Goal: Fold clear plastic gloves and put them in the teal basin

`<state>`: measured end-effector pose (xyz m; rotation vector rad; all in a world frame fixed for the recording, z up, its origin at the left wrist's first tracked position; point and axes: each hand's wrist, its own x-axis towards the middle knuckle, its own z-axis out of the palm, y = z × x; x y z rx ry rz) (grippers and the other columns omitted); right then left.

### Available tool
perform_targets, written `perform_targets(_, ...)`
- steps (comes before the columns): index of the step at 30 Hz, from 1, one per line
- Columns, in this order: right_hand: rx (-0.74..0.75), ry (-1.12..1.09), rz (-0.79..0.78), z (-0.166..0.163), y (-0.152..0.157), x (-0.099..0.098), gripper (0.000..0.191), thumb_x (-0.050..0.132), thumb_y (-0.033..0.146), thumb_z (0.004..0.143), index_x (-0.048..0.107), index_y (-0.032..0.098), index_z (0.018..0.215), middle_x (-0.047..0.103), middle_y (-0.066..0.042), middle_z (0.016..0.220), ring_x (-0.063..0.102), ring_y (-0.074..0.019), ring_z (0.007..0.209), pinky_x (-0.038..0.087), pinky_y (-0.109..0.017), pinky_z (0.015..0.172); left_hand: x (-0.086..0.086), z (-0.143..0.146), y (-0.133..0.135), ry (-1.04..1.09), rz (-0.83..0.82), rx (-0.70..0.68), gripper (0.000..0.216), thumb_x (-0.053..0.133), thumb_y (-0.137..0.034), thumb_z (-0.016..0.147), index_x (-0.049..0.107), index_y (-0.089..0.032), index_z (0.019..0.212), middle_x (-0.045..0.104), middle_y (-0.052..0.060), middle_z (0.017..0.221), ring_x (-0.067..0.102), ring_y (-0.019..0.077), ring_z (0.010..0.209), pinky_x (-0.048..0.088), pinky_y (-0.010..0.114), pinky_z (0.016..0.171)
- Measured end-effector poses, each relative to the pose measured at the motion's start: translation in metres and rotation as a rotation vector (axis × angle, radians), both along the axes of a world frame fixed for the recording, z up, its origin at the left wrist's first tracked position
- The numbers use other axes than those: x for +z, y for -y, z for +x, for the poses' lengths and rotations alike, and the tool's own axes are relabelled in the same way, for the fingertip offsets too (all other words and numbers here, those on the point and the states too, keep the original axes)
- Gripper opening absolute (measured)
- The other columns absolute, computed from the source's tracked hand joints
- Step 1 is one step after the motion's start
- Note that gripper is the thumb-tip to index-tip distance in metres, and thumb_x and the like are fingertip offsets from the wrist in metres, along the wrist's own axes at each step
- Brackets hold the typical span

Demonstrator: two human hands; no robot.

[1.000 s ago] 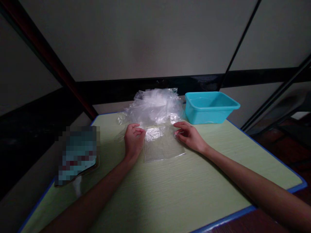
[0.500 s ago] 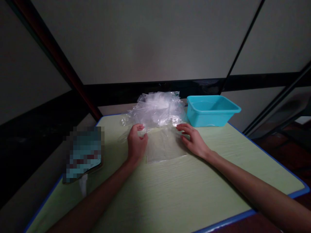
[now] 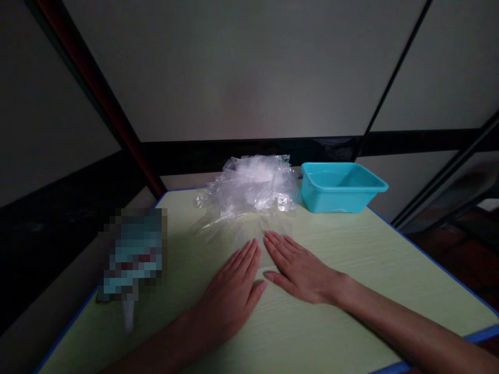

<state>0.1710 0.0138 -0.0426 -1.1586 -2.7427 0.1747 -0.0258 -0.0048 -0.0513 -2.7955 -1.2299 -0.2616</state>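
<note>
A single clear plastic bag (image 3: 249, 232) lies flat on the table, its near part covered by my hands. My left hand (image 3: 237, 291) rests on it with fingers stretched out and thumb apart. Close beside it, my right hand (image 3: 298, 267) is also laid flat, fingers extended and pointing toward the far left. Neither hand grips anything. Just beyond the fingertips rises a loose heap of clear plastic bags (image 3: 253, 182), crumpled and shiny.
A turquoise plastic tub (image 3: 339, 200) stands at the back right of the pale green table (image 3: 304, 337), which has a blue edge. At the left is a blurred-out object (image 3: 134, 249) with a whitish strip (image 3: 128, 314) below it. A wall panel (image 3: 249, 78) rises behind.
Both hands have come nearer to me and closer together. Their curled fingers have straightened and now lie flat over the single bag. The heap and the tub stay in place.
</note>
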Motion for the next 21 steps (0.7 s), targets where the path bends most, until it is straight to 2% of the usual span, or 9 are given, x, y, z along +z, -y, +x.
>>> perform_targets(9,-0.013,-0.016,-0.004,0.004,0.002,0.001,0.068,0.030,0.050,0.090,0.021,0.002,0.137,0.015,-0.019,0.143,0.011,-0.0247,0.133,0.015,-0.042,0.108,-0.003,-0.005,0.006,-0.020,0.008,0.033,0.057,0.038,-0.036,0.088,0.031,-0.001,0.132,0.025,0.020,0.141,0.022,0.0269,0.130,0.030,0.042,0.102)
perform_targets(12,0.057,-0.062,-0.063,0.014,-0.003,0.003,0.074,0.034,0.053,0.087,0.016,0.003,0.139,0.014,-0.019,0.144,0.010,-0.0248,0.133,0.013,-0.044,0.108,-0.004,-0.008,0.006,0.045,-0.032,0.050,0.060,0.042,-0.036,0.086,0.026,-0.004,0.134,0.024,0.018,0.142,0.021,0.0262,0.131,0.028,0.042,0.103)
perform_targets(15,0.178,-0.180,-0.082,0.034,-0.010,0.011,0.073,0.044,0.048,0.085,0.014,0.008,0.139,0.017,-0.017,0.144,0.017,-0.0225,0.132,0.020,-0.041,0.106,0.001,-0.017,0.003,0.151,-0.047,0.081,0.066,0.046,-0.030,0.081,0.019,-0.008,0.137,0.028,0.017,0.141,0.027,0.0253,0.129,0.032,0.041,0.101)
perform_targets(16,0.221,-0.206,-0.073,0.041,-0.012,0.014,0.067,0.047,0.044,0.086,0.022,0.010,0.137,0.025,-0.016,0.142,0.024,-0.0218,0.130,0.025,-0.040,0.104,0.004,-0.021,0.000,0.180,-0.029,0.082,0.067,0.047,-0.028,0.079,0.019,-0.009,0.137,0.032,0.016,0.139,0.032,0.0254,0.127,0.034,0.041,0.100)
perform_targets(18,0.266,-0.210,-0.041,0.053,-0.016,0.021,0.041,0.049,0.037,0.086,0.049,0.014,0.119,0.049,-0.014,0.124,0.042,-0.0215,0.117,0.036,-0.038,0.095,0.010,-0.028,-0.005,0.207,0.034,0.041,0.062,0.049,-0.025,0.077,0.027,-0.011,0.134,0.043,0.016,0.133,0.041,0.0261,0.121,0.036,0.042,0.098)
perform_targets(19,0.272,-0.190,-0.019,0.057,-0.017,0.024,0.031,0.049,0.034,0.086,0.056,0.015,0.109,0.056,-0.012,0.111,0.049,-0.0207,0.106,0.041,-0.036,0.088,0.013,-0.031,-0.007,0.212,0.066,0.011,0.058,0.049,-0.024,0.076,0.033,-0.012,0.131,0.048,0.015,0.128,0.044,0.0260,0.117,0.037,0.042,0.097)
perform_targets(21,0.269,-0.129,0.039,0.061,-0.018,0.027,0.022,0.048,0.030,0.088,0.061,0.015,0.095,0.059,-0.008,0.090,0.054,-0.0186,0.087,0.043,-0.033,0.076,0.016,-0.036,-0.011,0.222,0.116,-0.034,0.049,0.050,-0.023,0.075,0.043,-0.013,0.123,0.055,0.014,0.121,0.050,0.0254,0.111,0.040,0.042,0.094)
